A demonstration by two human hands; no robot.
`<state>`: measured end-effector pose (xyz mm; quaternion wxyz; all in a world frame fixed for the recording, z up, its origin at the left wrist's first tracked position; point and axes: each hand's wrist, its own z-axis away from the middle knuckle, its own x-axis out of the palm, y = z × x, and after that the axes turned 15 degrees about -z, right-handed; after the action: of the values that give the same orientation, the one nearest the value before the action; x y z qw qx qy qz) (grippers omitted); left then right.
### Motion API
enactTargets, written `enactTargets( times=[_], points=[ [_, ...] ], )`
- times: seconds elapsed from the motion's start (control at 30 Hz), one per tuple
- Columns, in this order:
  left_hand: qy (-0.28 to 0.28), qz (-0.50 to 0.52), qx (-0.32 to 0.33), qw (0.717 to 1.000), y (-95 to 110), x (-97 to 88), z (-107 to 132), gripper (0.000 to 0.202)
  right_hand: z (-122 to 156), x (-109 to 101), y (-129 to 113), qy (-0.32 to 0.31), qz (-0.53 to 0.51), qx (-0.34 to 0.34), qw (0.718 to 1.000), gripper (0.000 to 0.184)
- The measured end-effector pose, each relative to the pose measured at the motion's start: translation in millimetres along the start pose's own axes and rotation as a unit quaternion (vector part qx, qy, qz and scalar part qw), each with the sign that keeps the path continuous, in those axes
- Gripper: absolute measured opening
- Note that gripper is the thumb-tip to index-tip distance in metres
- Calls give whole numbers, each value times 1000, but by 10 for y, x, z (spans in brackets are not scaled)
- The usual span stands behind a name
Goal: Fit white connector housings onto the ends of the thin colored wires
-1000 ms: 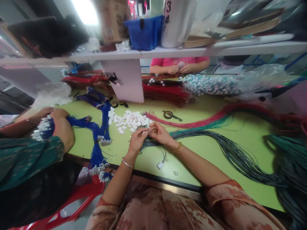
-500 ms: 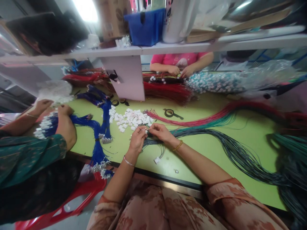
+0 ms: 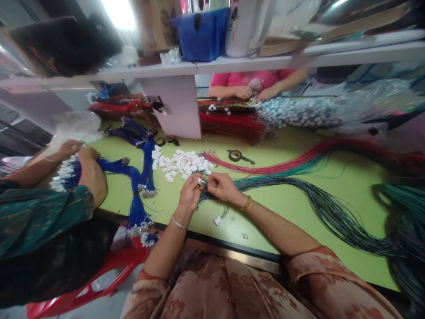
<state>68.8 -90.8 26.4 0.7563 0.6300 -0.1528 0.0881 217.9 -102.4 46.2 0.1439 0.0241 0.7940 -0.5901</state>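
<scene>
Just in front of a pile of white plastic connectors point(image 3: 186, 163), my left hand point(image 3: 191, 191) pinches a small white connector point(image 3: 200, 180). Close to its right, my right hand point(image 3: 222, 186) is closed, thumb against fingers, on what looks like a thin wire end; the fingers hide most of it. A bundle of dark grey wires point(image 3: 299, 184) runs from beneath my hands to the right. One white connector with wires point(image 3: 218, 220) lies on the table below my right hand. Red wires point(image 3: 245, 167) and green wires point(image 3: 299, 170) stretch out behind.
A black tape roll point(image 3: 235, 155) lies behind my hands. At left, a co-worker's hands point(image 3: 88, 155) handle white connectors beside blue wire bundles point(image 3: 134, 177). Across the table, another person's hands point(image 3: 244, 92) are under the shelf point(image 3: 252, 64). A small metal ring point(image 3: 245, 236) is near the front edge.
My right hand has drawn slightly away from my left, its fingers curling more tightly. My left hand stays nearly in place with the connector. The co-worker's hand at left moved right.
</scene>
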Motion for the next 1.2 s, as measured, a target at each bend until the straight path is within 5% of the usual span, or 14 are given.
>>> enactTargets(
  times=[0.5, 0.63, 0.7, 0.77, 0.97, 1.2],
  points=[
    [51, -61, 15, 997, -113, 90, 33, 27, -1, 43, 68, -24, 49, -4, 998, 19],
    [56, -74, 10, 996, -91, 73, 25, 27, -214, -219, 152, -46, 41, -18, 998, 20],
    [59, -75, -3, 995, -69, 68, 18, 28, -350, -397, 216, -8, 114, 4, 993, 20],
    [58, -74, -16, 995, -50, 64, 14, 29, -448, -528, 274, -44, 213, 37, 975, 17],
    [46, -72, -21, 996, -42, 51, 22, 29, -460, -529, 316, -143, 366, 55, 918, 24],
    [51, -73, -25, 996, -39, 38, 29, 29, -496, -762, 119, -135, 370, 126, 910, 17]
  ],
)
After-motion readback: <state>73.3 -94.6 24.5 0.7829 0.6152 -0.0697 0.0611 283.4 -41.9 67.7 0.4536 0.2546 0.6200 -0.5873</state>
